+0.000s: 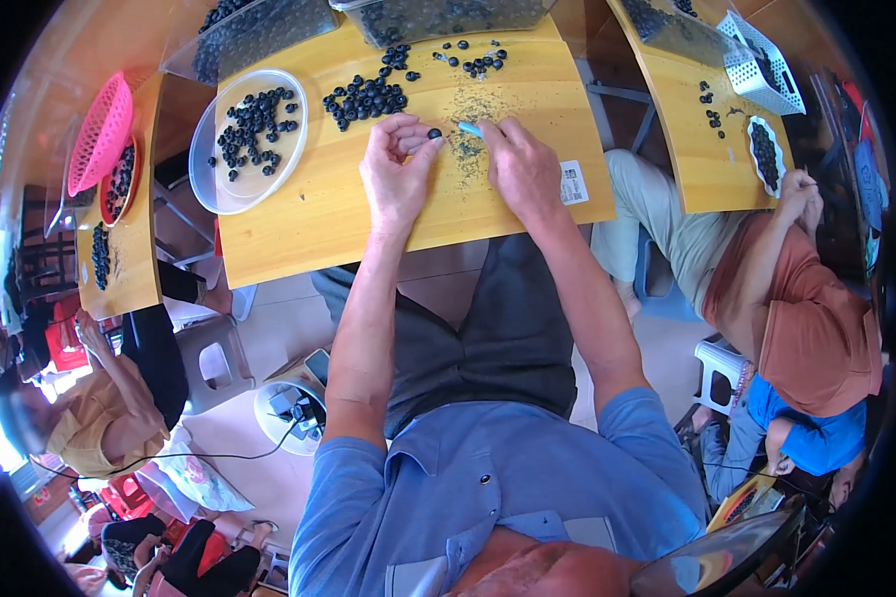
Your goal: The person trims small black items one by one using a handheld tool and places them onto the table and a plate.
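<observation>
My left hand (398, 164) pinches a small round black bead-like piece (434, 133) between thumb and fingertips, above the wooden table (368, 204). Closed around a slim light-blue tool (470, 129), my right hand (524, 169) is just to the right of it. The tool's tip points toward the piece, with a small gap between them; its exact kind I cannot make out. Dark crumbs (473, 104) are scattered on the tabletop beyond and between my hands. Loose black pieces (366, 99) lie in a group past my left hand, and several more (478, 66) lie farther back.
A round clear plastic tray (201, 169) with many black pieces sits at the left. Clear bins (448, 22) line the back edge. A white label (573, 183) lies by my right wrist. Other people sit at side tables, with a pink basket (102, 129) and a white basket (767, 75).
</observation>
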Demonstrator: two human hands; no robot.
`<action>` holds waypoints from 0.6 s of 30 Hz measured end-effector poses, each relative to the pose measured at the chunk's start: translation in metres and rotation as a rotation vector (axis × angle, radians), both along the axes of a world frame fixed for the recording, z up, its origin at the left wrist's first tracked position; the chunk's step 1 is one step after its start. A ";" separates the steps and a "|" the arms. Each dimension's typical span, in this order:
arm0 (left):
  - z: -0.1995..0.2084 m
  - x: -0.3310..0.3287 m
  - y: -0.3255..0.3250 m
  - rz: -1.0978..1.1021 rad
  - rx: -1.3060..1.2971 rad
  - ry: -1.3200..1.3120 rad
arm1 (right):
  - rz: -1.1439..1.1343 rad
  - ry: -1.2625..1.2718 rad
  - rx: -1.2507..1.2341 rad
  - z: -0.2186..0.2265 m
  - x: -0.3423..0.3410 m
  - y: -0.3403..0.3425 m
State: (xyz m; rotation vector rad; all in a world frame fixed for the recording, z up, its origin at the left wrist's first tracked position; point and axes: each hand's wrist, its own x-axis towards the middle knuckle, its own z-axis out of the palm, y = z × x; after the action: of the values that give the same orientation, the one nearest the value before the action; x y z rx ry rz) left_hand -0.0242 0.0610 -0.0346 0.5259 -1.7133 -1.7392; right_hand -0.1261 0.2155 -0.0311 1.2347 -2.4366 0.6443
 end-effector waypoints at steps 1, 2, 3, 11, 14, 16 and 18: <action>0.000 0.001 -0.001 0.006 -0.018 -0.001 | 0.023 0.006 -0.009 0.003 0.001 -0.002; 0.001 0.002 -0.003 0.014 -0.036 -0.002 | 0.047 0.013 -0.019 0.005 0.003 -0.004; 0.001 0.003 -0.004 0.019 -0.040 -0.003 | 0.053 0.013 -0.023 0.005 0.004 -0.005; 0.011 0.006 -0.004 0.173 -0.378 0.022 | 0.055 0.021 -0.095 -0.004 0.000 0.000; 0.010 0.021 -0.023 0.262 -0.388 0.061 | 0.045 0.010 -0.085 -0.006 -0.001 -0.001; 0.010 0.041 -0.046 0.389 -0.400 0.062 | 0.034 0.000 -0.071 -0.006 0.000 0.001; 0.016 0.061 -0.077 0.467 -0.324 -0.028 | 0.076 0.000 -0.106 -0.004 0.001 -0.003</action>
State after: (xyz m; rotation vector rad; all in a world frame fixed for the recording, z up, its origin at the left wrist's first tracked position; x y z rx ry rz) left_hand 0.0372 -0.0159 -0.0187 0.7327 -1.6804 -1.1087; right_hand -0.1249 0.2122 -0.0351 1.2890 -2.3325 0.7843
